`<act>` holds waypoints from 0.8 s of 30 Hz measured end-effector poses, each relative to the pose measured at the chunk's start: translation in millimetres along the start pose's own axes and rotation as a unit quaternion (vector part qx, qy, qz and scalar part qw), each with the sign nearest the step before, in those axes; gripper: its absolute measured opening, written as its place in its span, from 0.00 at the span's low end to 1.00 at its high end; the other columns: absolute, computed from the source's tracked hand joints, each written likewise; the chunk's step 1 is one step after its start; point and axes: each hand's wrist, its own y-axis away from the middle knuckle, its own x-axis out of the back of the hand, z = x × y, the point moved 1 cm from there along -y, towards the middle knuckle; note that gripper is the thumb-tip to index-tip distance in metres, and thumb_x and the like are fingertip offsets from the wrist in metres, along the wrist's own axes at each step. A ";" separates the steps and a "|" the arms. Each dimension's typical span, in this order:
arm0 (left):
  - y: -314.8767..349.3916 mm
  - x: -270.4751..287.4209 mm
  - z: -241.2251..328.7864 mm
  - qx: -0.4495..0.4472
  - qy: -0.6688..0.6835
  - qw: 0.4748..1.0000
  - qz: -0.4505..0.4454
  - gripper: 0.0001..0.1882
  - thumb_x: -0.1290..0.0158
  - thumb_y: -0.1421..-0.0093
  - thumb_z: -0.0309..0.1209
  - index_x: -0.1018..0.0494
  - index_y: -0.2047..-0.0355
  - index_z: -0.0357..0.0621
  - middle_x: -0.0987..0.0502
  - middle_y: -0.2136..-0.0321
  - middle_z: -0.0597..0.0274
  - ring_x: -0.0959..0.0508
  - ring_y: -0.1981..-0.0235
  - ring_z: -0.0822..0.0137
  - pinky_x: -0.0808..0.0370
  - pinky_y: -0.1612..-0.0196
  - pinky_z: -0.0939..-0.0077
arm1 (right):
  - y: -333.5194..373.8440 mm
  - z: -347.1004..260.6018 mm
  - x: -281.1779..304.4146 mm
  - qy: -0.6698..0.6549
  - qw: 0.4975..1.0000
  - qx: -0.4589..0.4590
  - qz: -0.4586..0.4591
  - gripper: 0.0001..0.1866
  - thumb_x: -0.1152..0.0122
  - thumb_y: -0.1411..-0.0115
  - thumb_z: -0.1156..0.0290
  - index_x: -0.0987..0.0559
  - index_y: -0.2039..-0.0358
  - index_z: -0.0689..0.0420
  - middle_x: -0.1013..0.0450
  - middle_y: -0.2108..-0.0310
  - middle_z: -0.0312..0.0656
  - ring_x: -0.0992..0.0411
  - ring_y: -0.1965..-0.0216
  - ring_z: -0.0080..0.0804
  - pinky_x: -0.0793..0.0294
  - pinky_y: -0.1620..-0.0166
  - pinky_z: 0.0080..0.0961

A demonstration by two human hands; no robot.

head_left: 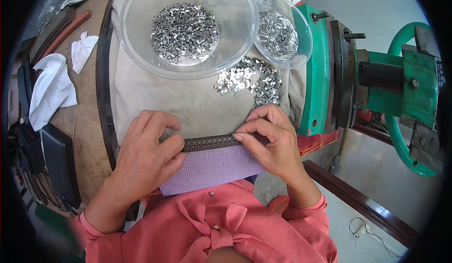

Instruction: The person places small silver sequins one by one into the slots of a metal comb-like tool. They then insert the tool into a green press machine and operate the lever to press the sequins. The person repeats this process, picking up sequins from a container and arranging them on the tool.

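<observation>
Head view: large clear bowl [141, 51] holds metal clips [184, 31]

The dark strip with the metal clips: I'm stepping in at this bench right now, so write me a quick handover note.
Left hand: pinches the left end of the dark strip, holding it along the top edge of the purple woven band.
Right hand: fingertips press on the strip's right end.
Supplies: metal clips in the large clear bowl and the small clear bowl; loose clips lie on the cloth.
Done: the strip's visible part looks filled.
Left: cannot tell; its right end is hidden.
</observation>
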 end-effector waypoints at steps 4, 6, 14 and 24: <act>0.0 -0.1 -0.3 0.002 0.006 1.000 0.001 0.14 0.34 0.60 0.24 0.28 0.74 0.41 0.28 0.59 0.56 0.30 0.63 0.55 0.30 0.62 0.62 | -1.3 -0.2 1.2 -0.005 1.000 -0.005 -0.006 0.07 0.26 0.50 0.73 0.15 0.70 0.57 0.26 0.66 0.38 0.28 0.62 0.35 0.29 0.61 0.29; -0.1 -0.1 -0.3 0.001 0.004 1.000 0.001 0.14 0.34 0.60 0.24 0.28 0.74 0.41 0.28 0.58 0.56 0.30 0.63 0.55 0.30 0.62 0.62 | -1.3 -0.3 5.1 -0.015 1.000 -0.018 -0.020 0.08 0.26 0.51 0.77 0.14 0.69 0.60 0.25 0.66 0.39 0.27 0.63 0.32 0.28 0.60 0.25; 0.4 0.3 -0.4 0.001 0.002 1.000 -0.001 0.14 0.34 0.60 0.24 0.28 0.74 0.41 0.27 0.59 0.56 0.30 0.62 0.54 0.30 0.62 0.62 | 0.1 5.2 7.5 -0.052 0.998 -0.028 -0.027 0.08 0.27 0.49 0.73 0.14 0.68 0.58 0.26 0.66 0.38 0.26 0.63 0.36 0.27 0.61 0.30; 0.4 0.5 -0.4 0.004 0.008 1.000 0.001 0.14 0.34 0.60 0.24 0.27 0.74 0.41 0.27 0.59 0.56 0.29 0.62 0.54 0.30 0.61 0.62 | -3.5 -12.4 3.5 0.017 0.999 -0.021 -0.045 0.17 0.22 0.54 0.74 0.14 0.62 0.59 0.26 0.63 0.39 0.25 0.64 0.29 0.26 0.63 0.23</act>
